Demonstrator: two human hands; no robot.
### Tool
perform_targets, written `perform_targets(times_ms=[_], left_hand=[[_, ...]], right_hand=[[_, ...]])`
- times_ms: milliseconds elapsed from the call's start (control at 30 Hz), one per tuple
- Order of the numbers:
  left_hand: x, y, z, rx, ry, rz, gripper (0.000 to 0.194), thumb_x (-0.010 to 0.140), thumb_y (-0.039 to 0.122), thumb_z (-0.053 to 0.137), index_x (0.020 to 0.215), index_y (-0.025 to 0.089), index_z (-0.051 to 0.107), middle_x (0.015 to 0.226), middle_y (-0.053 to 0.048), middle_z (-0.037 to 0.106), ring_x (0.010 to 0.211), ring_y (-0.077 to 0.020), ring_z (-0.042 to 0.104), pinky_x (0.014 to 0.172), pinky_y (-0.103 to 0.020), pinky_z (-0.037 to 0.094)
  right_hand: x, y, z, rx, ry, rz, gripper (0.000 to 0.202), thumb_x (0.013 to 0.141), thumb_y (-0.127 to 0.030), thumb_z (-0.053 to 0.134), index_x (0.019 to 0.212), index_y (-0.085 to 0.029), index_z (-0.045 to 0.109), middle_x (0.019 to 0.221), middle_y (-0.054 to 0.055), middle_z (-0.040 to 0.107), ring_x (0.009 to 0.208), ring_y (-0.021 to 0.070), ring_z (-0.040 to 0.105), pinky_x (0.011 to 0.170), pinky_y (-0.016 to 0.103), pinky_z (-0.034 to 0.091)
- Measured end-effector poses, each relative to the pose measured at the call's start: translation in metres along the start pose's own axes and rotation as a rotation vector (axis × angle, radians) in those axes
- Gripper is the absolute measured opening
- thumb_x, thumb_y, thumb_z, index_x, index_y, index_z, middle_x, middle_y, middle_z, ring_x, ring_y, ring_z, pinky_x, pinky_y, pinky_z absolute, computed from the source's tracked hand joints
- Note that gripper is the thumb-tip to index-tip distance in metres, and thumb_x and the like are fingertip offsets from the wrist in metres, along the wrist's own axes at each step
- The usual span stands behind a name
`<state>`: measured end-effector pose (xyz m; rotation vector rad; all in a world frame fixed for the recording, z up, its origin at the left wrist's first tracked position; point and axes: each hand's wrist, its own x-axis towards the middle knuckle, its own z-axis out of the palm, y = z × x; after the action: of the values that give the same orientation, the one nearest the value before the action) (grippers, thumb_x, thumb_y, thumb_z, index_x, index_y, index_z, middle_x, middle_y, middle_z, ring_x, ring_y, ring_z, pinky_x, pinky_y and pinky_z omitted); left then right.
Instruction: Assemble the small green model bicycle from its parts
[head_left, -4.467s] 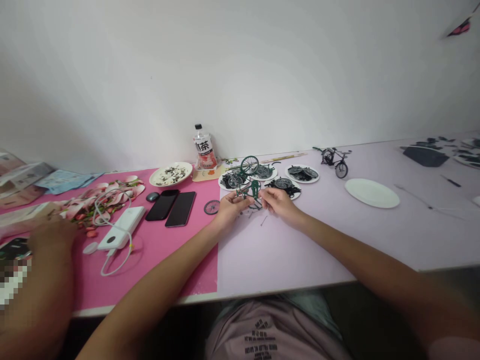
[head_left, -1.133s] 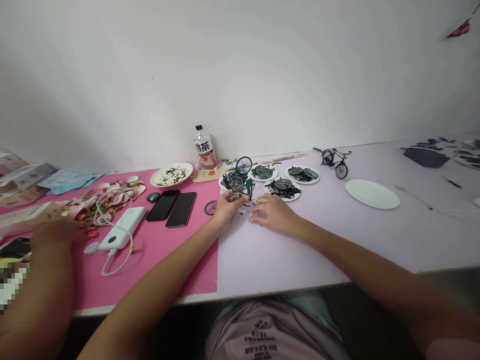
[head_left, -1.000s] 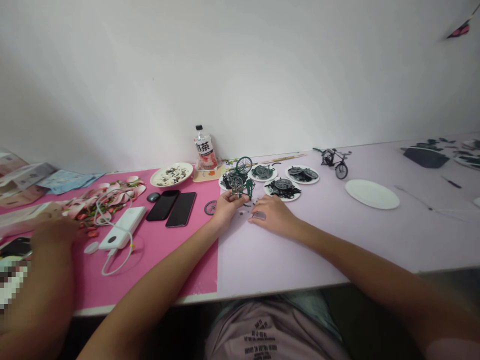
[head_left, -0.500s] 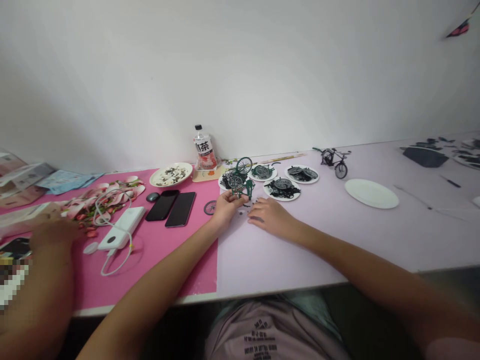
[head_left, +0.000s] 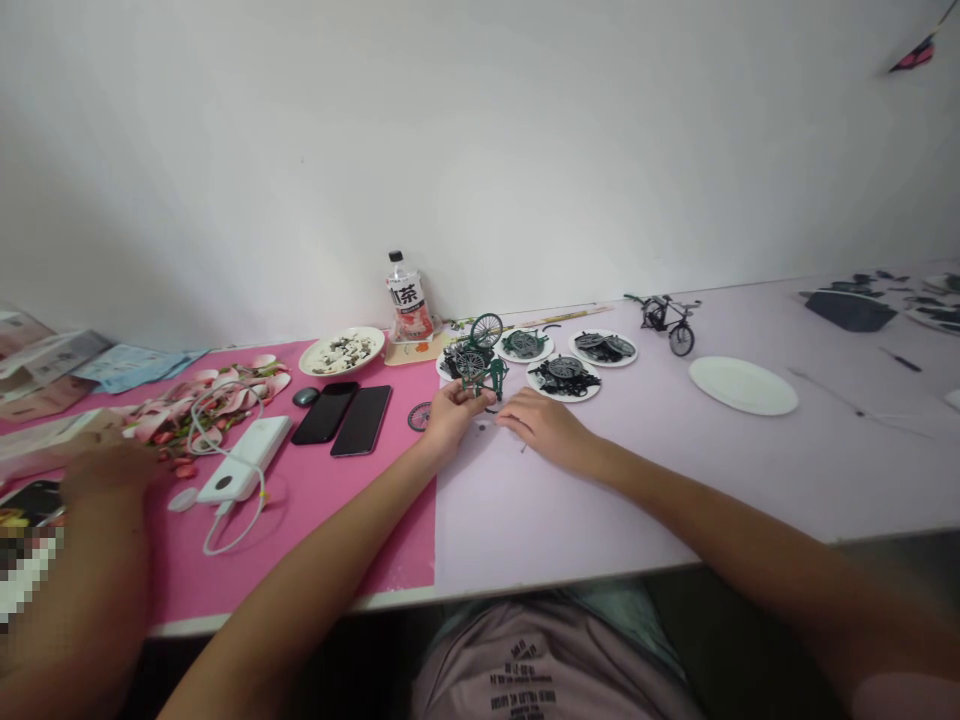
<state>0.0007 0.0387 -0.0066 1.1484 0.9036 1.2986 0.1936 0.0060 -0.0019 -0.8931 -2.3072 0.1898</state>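
Note:
My left hand (head_left: pixel 450 415) is closed on a small green model bicycle (head_left: pixel 496 377), pinching it between thumb and fingers, with a wheel of it standing up at the top. Just to the right, my right hand (head_left: pixel 546 425) is low over the table, its fingers bent and pressed together near the bicycle. Whatever those fingertips hold, if anything, is too small to make out. Tiny dark parts (head_left: pixel 481 428) lie between the hands. A loose wheel (head_left: pixel 419 416) rests beside my left wrist.
Behind the hands stand white plates (head_left: pixel 531 391) of dark bicycle parts. An assembled black model bicycle (head_left: pixel 667 322) and a white plate (head_left: pixel 742 386) are to the right. Phones (head_left: pixel 361 420), a power bank (head_left: pixel 244 460) and a bottle (head_left: pixel 409 305) lie leftward. Another person's arm (head_left: pixel 109 540) reaches in at left.
My right hand's fingers have drawn in and bent closer to the bicycle; the dark piece near its fingertips no longer shows there. My left hand holds the model bicycle in nearly the same place.

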Motion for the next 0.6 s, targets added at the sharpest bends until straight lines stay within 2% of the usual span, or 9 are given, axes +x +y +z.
perform_targets(times_ms=[333, 600], left_hand=[[-0.0043, 0.0006, 0.0028, 0.023, -0.018, -0.022, 0.048, 0.055, 0.033, 0.097, 0.090, 0.016, 0.069, 0.086, -0.005, 0.076, 0.079, -0.0186, 0.070, 0.076, -0.031, 0.053], [-0.0059, 0.0007, 0.0051, 0.020, -0.051, -0.025, 0.042, 0.058, 0.029, 0.095, 0.088, 0.015, 0.068, 0.085, -0.005, 0.076, 0.077, -0.0167, 0.069, 0.074, -0.029, 0.052]], right_hand=[[0.0031, 0.0054, -0.0071, 0.256, 0.350, 0.206, 0.021, 0.101, -0.035, 0.058, 0.093, -0.021, 0.071, 0.093, 0.007, 0.075, 0.087, 0.0220, 0.068, 0.077, 0.033, 0.052], [0.0033, 0.0040, -0.0064, 0.359, 0.335, 0.294, 0.023, 0.098, -0.040, 0.059, 0.091, -0.021, 0.072, 0.093, 0.007, 0.077, 0.087, 0.0233, 0.070, 0.069, 0.031, 0.051]])
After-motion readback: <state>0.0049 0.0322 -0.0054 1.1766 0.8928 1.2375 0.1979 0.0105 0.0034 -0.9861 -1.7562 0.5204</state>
